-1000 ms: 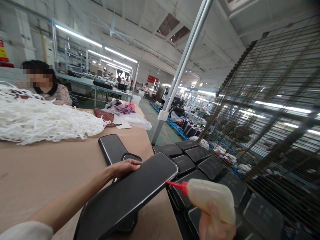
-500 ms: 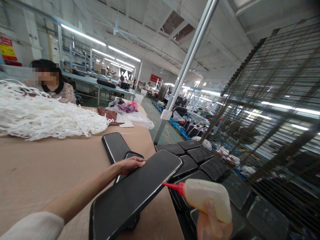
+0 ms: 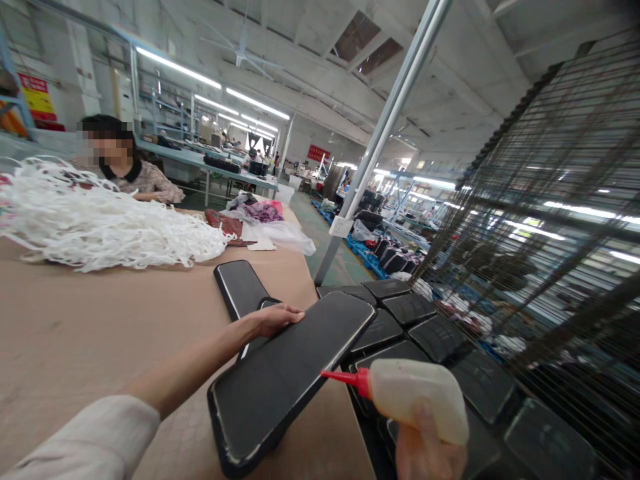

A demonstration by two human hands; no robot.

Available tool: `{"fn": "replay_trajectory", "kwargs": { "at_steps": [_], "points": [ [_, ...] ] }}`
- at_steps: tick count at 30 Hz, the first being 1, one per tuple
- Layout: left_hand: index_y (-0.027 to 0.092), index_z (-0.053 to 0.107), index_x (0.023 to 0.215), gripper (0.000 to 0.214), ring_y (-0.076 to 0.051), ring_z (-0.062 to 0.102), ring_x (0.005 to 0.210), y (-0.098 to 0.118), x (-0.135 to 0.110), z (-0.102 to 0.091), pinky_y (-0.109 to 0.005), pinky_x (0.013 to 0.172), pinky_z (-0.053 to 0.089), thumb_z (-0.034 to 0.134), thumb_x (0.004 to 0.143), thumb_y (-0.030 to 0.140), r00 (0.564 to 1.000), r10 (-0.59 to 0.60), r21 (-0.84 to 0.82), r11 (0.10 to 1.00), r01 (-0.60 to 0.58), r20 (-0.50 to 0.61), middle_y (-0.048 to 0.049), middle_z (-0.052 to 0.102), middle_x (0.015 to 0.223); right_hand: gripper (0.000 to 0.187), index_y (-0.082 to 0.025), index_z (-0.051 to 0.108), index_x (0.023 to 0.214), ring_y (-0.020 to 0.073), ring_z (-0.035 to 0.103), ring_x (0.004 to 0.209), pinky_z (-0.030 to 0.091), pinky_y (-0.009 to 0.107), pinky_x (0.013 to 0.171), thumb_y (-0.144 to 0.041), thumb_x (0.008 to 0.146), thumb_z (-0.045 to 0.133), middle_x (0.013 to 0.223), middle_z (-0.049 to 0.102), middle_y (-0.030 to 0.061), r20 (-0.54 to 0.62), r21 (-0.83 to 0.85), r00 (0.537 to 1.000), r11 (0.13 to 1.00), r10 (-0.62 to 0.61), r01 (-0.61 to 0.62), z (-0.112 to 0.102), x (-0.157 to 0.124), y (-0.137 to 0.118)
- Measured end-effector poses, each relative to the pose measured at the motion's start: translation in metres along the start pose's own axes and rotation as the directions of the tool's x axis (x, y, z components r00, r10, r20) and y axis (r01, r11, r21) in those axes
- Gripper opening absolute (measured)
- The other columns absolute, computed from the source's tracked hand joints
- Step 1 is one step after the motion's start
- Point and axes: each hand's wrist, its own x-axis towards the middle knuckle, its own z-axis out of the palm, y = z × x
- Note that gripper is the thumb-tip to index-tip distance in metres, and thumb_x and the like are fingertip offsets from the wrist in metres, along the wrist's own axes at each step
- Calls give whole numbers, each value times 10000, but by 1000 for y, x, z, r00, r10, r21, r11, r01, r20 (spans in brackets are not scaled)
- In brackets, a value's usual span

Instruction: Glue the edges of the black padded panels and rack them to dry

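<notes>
A long black panel with rounded corners [image 3: 295, 373] is tilted above the table's right edge. My left hand [image 3: 277, 320] grips its upper left edge, thumb on top and the other fingers out of sight beneath. In my right hand [image 3: 427, 443] is a translucent squeeze bottle [image 3: 417, 393] with a red cap and long red nozzle, partly filled with yellowish liquid. The nozzle tip meets the panel's right edge, along which a pale line runs. Under the held panel, further black panels [image 3: 241, 287] lie crossed on the table.
Brown board covers the table [image 3: 75, 333]. White strips [image 3: 115, 223] are heaped at its far left, with plastic bags [image 3: 285, 235] beside them. Several black panels [image 3: 480, 380] lie in rows at right, below a wire rack [image 3: 560, 193]. A person [image 3: 125, 167] sits across the table.
The panel's near end has swung right and up in view with my left hand. The nozzle tip now touches lower along the panel's right edge. The whole view has shifted slightly.
</notes>
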Motion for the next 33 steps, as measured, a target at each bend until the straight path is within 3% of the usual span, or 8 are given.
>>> {"fn": "replay_trajectory", "kwargs": {
  "at_steps": [6, 9, 12, 15, 22, 26, 30, 33],
  "points": [
    [110, 658, 866, 387, -157, 621, 657, 2, 5, 3, -273, 679, 457, 749, 582, 357, 998, 6, 18, 1000, -5, -57, -59, 684, 742, 533, -143, 584, 886, 209, 534, 798, 470, 308, 646, -365, 442, 779, 890, 587, 70, -46, -22, 998, 999, 31, -32, -3, -3, 0],
    [111, 658, 853, 395, -158, 615, 636, 2, 9, 2, -278, 673, 455, 758, 563, 359, 997, 0, 19, 1000, 1, -80, -55, 679, 715, 453, -140, 586, 849, 247, 548, 826, 487, 358, 657, -353, 493, 769, 863, 594, 83, 24, -109, 1000, 994, 2, 0, -16, 2, 7],
    [110, 657, 843, 411, -168, 614, 648, 2, 12, 2, -285, 673, 454, 764, 545, 371, 997, 4, 13, 1000, -3, -79, -55, 675, 699, 404, -154, 583, 760, 310, 548, 893, 498, 439, 702, -296, 453, 803, 844, 607, 97, 145, -157, 989, 987, -23, 46, -30, 8, 15],
    [110, 657, 820, 412, -174, 615, 651, 2, 15, 2, -284, 666, 452, 772, 524, 373, 997, 14, 14, 1000, -13, -74, -57, 673, 694, 399, -157, 581, 741, 333, 548, 913, 497, 480, 739, -267, 438, 817, 829, 616, 100, 190, -170, 982, 985, -8, 41, -37, 8, 19],
    [106, 650, 809, 436, -177, 609, 623, 3, 19, -2, -305, 669, 459, 775, 503, 391, 998, 29, 17, 999, -28, -61, -54, 666, 678, 533, -161, 535, 1055, 267, 591, 829, 516, 417, 702, -283, 582, 749, 927, 615, 80, 127, -22, 986, 994, 107, -105, -28, -7, 15],
    [103, 647, 815, 449, -188, 611, 645, 4, 23, -5, -319, 683, 460, 772, 501, 398, 996, 42, 23, 999, -40, -74, -61, 665, 688, 578, -167, 518, 1117, 198, 594, 726, 514, 314, 639, -356, 611, 725, 878, 629, 55, 93, -63, 988, 991, 125, -119, -29, -15, 17],
    [110, 646, 815, 467, -195, 610, 645, 6, 26, -9, -322, 667, 460, 780, 471, 396, 993, 46, 25, 999, -44, -106, -63, 666, 683, 623, -142, 492, 1155, 220, 595, 726, 508, 324, 620, -346, 613, 724, 837, 636, 74, 123, -136, 982, 983, 143, -126, -32, -31, 23],
    [113, 639, 773, 424, -201, 608, 622, 8, 28, -12, -331, 645, 466, 765, 472, 383, 979, 55, 50, 998, -46, -197, -66, 664, 670, 605, -190, 442, 1215, 197, 594, 713, 509, 311, 598, -381, 684, 660, 882, 634, 64, 150, -115, 971, 979, 187, -171, -26, -35, 17]
  ]
}}
